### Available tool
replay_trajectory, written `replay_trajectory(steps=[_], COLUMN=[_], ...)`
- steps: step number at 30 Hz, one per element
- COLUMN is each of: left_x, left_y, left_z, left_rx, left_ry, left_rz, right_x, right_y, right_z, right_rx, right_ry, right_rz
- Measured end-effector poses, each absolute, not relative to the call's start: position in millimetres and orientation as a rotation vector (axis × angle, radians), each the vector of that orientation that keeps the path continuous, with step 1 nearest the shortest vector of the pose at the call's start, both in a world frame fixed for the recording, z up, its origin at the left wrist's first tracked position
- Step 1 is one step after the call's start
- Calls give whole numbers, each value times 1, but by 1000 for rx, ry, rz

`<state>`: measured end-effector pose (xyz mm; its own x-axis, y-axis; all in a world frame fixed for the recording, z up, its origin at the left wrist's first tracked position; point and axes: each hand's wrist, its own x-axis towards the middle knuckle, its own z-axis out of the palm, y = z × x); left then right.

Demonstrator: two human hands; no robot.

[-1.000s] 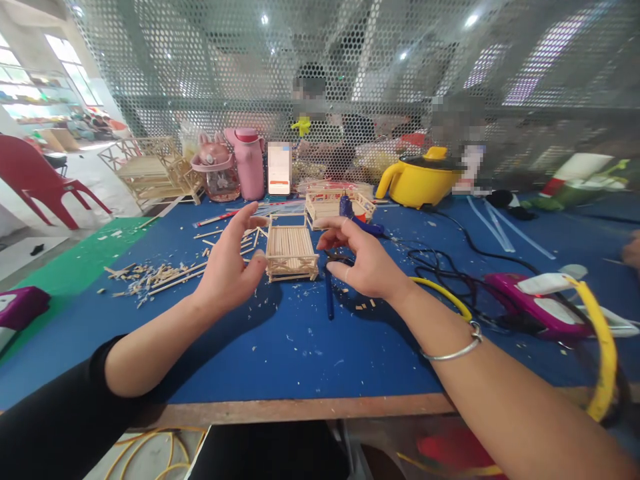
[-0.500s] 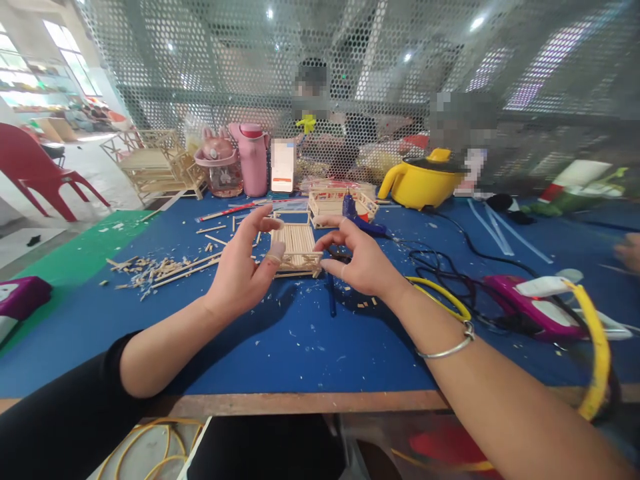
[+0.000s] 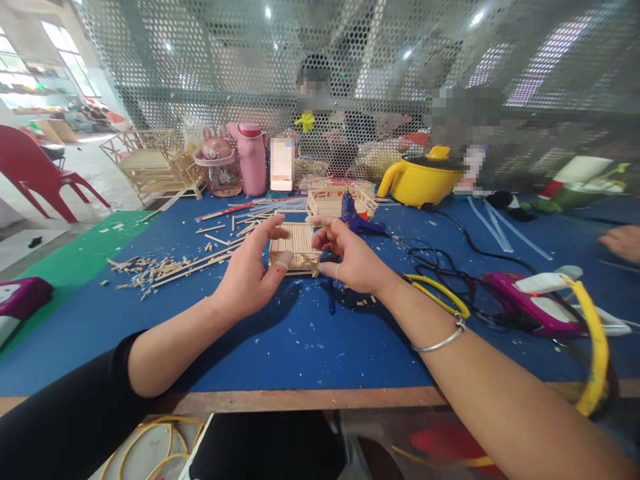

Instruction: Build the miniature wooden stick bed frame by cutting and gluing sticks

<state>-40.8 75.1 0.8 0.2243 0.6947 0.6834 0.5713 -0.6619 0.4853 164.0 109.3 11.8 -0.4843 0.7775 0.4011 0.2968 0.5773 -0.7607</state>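
Observation:
A small stick-built wooden model (image 3: 301, 235), with a slatted top and a low railing in front, sits between my two hands. My left hand (image 3: 249, 267) grips its left side, the thumb across the front railing and the fingers curled at the far left. On the opposite side, my right hand (image 3: 354, 257) pinches around the right edge, thumb low at the front corner and fingers at the rear. The exact fingertip contacts are partly hidden. Behind the model, a blue glue gun (image 3: 354, 217) stands beside a second stick-built wooden frame (image 3: 320, 208).
Loose sticks and scraps (image 3: 155, 270) lie left on the blue tabletop (image 3: 300, 353). A pink bottle (image 3: 253, 160), phone (image 3: 282, 165) and yellow pot (image 3: 425, 181) stand at the back. Black cables (image 3: 450, 267) and a purple-white device (image 3: 535, 307) lie right; another person's hand (image 3: 623, 241) shows at the edge.
My left hand has shifted slightly right and my right hand slightly left, closing in on the model. Its slatted top looks tilted a little differently. The other person's hand shows more.

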Motion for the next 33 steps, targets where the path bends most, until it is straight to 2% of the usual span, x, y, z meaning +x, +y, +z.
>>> replay_trajectory(steps=[7,16,18,22,24,28,33], left_x=[-40,-39,-38,-34,-29,-17,-10], left_y=[73,72,72,72,71,70,71], left_z=[1,6,5,2,1,1,3], left_rx=[2420,2525,2570,2725,2777,2837,2923], left_ry=[1231,1154,1122,1082,1157,1396,1507], left_rz=[1470,1459,1426,1360,1360,1382,1369], right_x=[173,169,169,165,163,159,158], right_y=[90,90,90,94,97,104,108], right_z=[28,25,24,20,18,15,14], right_rx=[-851,-724,-767,-800,-780,-765,-795], right_ry=[-2148,-2278,-2227,-1990,-1887,-1764,-1706], right_rz=[140,-141,49,750,959,1123,1176])
